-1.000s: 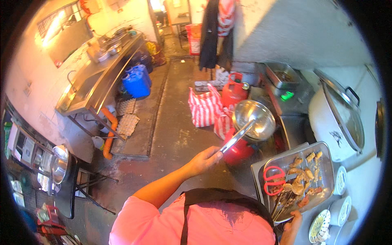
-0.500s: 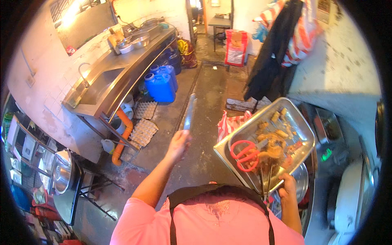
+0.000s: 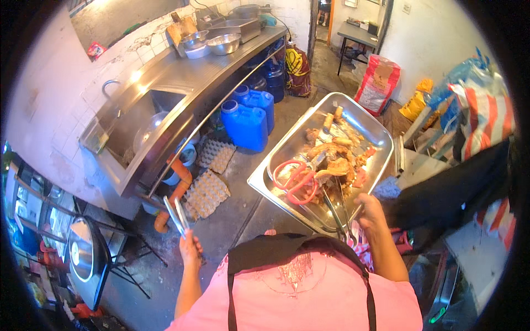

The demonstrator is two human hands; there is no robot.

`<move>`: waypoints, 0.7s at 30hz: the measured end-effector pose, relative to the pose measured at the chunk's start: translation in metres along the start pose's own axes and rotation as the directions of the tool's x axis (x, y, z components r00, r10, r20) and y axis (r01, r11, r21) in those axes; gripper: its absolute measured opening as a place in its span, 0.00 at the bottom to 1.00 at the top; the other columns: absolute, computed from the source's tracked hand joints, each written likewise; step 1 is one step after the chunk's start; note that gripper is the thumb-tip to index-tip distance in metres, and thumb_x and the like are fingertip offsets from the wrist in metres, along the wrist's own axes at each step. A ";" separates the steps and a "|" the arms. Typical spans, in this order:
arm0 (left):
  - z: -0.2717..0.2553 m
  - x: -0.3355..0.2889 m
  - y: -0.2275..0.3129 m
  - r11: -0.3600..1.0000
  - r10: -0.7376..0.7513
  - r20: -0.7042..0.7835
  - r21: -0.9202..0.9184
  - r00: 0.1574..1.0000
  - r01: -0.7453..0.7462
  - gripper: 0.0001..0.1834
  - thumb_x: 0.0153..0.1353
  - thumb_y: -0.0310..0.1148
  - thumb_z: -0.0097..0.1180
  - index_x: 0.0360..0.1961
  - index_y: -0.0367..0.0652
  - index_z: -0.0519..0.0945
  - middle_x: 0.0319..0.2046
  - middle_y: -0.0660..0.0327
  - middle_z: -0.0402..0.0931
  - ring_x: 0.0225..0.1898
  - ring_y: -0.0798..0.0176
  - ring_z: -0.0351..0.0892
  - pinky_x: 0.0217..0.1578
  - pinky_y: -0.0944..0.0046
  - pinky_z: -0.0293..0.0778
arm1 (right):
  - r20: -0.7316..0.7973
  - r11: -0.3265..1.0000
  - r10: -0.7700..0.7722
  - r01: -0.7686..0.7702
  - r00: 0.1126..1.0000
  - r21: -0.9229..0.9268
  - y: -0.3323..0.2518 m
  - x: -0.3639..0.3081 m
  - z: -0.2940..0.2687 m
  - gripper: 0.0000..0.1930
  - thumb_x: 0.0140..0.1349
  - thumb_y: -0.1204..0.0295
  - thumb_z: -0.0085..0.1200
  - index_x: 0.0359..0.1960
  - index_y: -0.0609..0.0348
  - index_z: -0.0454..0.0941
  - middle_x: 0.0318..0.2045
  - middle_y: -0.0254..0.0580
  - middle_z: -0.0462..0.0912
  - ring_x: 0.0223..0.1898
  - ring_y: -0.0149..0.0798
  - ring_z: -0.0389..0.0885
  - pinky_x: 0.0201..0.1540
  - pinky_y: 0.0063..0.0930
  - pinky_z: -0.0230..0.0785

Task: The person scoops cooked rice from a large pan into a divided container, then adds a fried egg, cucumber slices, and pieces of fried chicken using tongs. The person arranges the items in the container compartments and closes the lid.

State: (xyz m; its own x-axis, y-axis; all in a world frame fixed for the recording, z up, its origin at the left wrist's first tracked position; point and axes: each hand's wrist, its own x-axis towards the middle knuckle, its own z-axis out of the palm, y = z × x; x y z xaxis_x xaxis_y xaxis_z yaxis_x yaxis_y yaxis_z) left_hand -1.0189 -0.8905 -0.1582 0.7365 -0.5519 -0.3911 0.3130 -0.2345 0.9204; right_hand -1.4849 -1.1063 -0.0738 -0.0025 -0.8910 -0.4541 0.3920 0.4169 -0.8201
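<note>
My left hand [image 3: 191,248] is closed around metal tongs [image 3: 178,215], whose two silver arms point up and away, low on the left. With my right hand [image 3: 372,212] I grip the near right rim of a deep steel tray [image 3: 375,168], held tilted in front of me. Cooked meat pieces [image 3: 337,151] lie in the tray. Red-handled scissors [image 3: 295,182] rest on the meat toward the left side. A second pair of tongs [image 3: 335,209] leans over the near rim, close to my right hand.
A steel sink counter [image 3: 182,88] with bowls runs along the left wall. Beneath it stand blue jerrycans [image 3: 244,126] and egg trays [image 3: 205,193]. At front left is a small table with a steel basin [image 3: 81,251]. A red-and-white sack [image 3: 377,85] and striped bags [image 3: 488,121] stand right.
The view has turned right, and the tray is now more central, over the walkway. My left hand has come lower and further left with the tongs. My right hand keeps its grip.
</note>
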 end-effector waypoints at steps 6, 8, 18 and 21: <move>0.211 0.123 0.156 0.990 0.043 0.407 -0.141 0.912 0.016 0.21 0.65 0.53 0.53 0.40 0.43 0.74 0.19 0.69 0.68 0.14 0.73 0.65 0.13 0.73 0.60 | 0.154 0.966 0.002 0.038 0.988 -0.254 -0.080 0.124 0.096 0.07 0.44 0.78 0.51 0.27 0.55 0.72 0.21 0.31 0.70 0.21 0.31 0.68 0.25 0.27 0.61; 0.258 0.152 0.200 0.983 0.033 0.469 -0.174 0.882 0.056 0.25 0.65 0.56 0.51 0.42 0.43 0.75 0.20 0.68 0.71 0.14 0.72 0.67 0.13 0.73 0.62 | 0.220 0.954 0.022 0.046 0.975 -0.296 -0.103 0.166 0.136 0.09 0.44 0.78 0.52 0.30 0.57 0.73 0.22 0.30 0.70 0.23 0.30 0.68 0.26 0.27 0.59; 0.353 0.222 0.264 0.946 0.303 0.182 -0.175 0.935 -0.273 0.21 0.64 0.43 0.57 0.50 0.37 0.74 0.40 0.64 0.78 0.41 0.71 0.76 0.45 0.70 0.71 | 0.608 0.854 0.295 0.083 0.737 -0.514 -0.189 0.393 0.332 0.15 0.46 0.79 0.51 0.39 0.60 0.76 0.29 0.32 0.72 0.34 0.30 0.71 0.36 0.24 0.63; 0.358 0.238 0.293 0.908 0.418 0.054 -0.055 0.907 -0.415 0.20 0.60 0.35 0.62 0.50 0.37 0.74 0.39 0.63 0.79 0.39 0.71 0.77 0.43 0.71 0.71 | 0.690 0.829 0.334 0.149 0.642 -0.539 -0.199 0.436 0.411 0.14 0.46 0.79 0.51 0.38 0.60 0.76 0.27 0.31 0.71 0.33 0.29 0.71 0.36 0.24 0.63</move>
State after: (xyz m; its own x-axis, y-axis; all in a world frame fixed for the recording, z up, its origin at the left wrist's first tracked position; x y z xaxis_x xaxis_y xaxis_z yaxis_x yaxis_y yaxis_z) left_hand -0.9665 -1.3766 0.0180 0.7667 -0.6413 0.0301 0.0115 0.0605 0.9981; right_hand -1.1854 -1.6513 0.0344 0.7644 -0.5568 -0.3250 -0.1715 0.3102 -0.9351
